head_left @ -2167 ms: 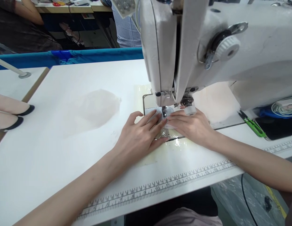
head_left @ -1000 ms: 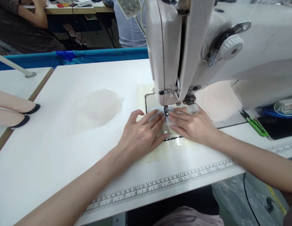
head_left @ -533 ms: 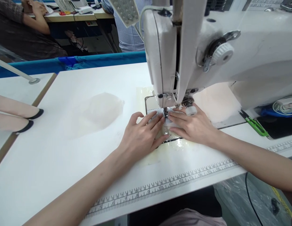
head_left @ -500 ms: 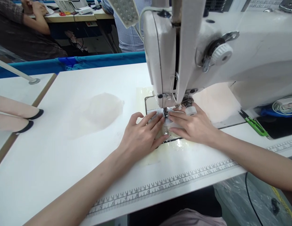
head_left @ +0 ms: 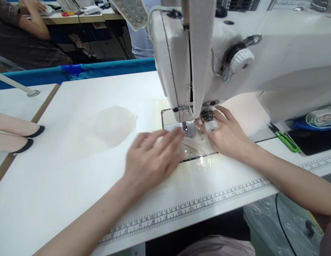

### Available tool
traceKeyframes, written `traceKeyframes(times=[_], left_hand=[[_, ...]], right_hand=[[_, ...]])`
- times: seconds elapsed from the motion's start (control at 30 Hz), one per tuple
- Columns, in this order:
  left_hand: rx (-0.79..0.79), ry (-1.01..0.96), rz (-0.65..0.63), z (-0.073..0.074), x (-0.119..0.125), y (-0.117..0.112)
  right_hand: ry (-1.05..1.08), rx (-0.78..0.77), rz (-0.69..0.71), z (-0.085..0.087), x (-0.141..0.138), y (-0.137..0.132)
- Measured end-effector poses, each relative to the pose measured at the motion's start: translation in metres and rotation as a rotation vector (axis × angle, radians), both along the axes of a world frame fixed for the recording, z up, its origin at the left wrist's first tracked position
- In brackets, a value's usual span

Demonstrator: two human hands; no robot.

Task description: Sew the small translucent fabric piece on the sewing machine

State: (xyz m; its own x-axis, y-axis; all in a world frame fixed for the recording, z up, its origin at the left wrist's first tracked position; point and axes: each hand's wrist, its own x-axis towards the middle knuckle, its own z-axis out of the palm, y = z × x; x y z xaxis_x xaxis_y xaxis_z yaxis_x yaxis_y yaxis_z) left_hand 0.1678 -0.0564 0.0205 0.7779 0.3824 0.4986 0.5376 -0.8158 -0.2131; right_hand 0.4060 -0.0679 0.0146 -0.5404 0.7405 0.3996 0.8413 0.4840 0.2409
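Observation:
A thin, see-through white fabric piece is bunched on the bed of a white sewing machine, just right of the presser foot. My right hand is closed on the fabric's right side, its fingertips partly hidden behind the machine's thread parts. My left hand hovers or rests left of the presser foot; motion smears its fingers, and I cannot see whether they hold anything.
Green thread snips lie at the right, beside a dark flat object. A pale sheet lies under the machine arm. A printed ruler follows the table's front edge. Two pale, dark-tipped strips lie left. A person sits beyond.
My left hand has moved slightly left and back from the needle area. My right hand has shifted and drawn its fingers together, and the fabric beside the presser foot is now bunched.

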Motion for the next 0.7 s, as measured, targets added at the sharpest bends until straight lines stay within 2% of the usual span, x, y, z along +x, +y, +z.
traceKeyframes(times=[0.07, 0.1, 0.17, 0.23, 0.27, 0.33, 0.4, 0.47, 0.57, 0.6, 0.63, 0.7], left_hand=[[-0.116, 0.069, -0.157, -0.001, 0.005, -0.003], [-0.139, 0.095, -0.186, -0.001, 0.005, -0.003], [-0.083, 0.095, -0.097, 0.001, 0.001, 0.001], [0.057, 0.054, 0.116, 0.005, -0.007, 0.007], [0.106, 0.030, 0.185, 0.007, -0.010, 0.008], [0.089, -0.022, 0.166, 0.009, -0.011, 0.007], [-0.063, -0.029, 0.047, 0.007, -0.006, 0.002], [-0.193, 0.024, 0.034, 0.002, -0.001, -0.001], [-0.156, 0.018, 0.203, -0.004, -0.002, 0.005], [-0.123, -0.016, 0.223, -0.005, -0.003, 0.008], [-0.111, -0.047, 0.201, -0.006, -0.004, 0.011], [-0.167, -0.087, 0.068, -0.007, -0.004, 0.015]], right_hand=[[-0.027, -0.005, 0.023, -0.003, 0.002, 0.001], [-0.010, -0.015, 0.051, -0.003, 0.003, 0.002], [0.059, -0.043, 0.118, -0.002, 0.004, 0.001], [0.112, -0.052, 0.154, 0.000, 0.003, -0.001], [0.116, -0.046, 0.158, 0.001, 0.003, -0.002], [0.100, -0.025, 0.153, 0.002, 0.001, -0.006], [0.105, -0.019, 0.169, 0.001, -0.003, -0.011], [0.137, -0.042, 0.207, 0.000, -0.009, -0.017], [0.169, -0.103, 0.269, -0.002, -0.020, -0.027], [0.168, -0.120, 0.285, -0.003, -0.024, -0.029], [0.167, -0.128, 0.297, -0.004, -0.026, -0.030], [0.175, -0.135, 0.305, -0.005, -0.029, -0.032]])
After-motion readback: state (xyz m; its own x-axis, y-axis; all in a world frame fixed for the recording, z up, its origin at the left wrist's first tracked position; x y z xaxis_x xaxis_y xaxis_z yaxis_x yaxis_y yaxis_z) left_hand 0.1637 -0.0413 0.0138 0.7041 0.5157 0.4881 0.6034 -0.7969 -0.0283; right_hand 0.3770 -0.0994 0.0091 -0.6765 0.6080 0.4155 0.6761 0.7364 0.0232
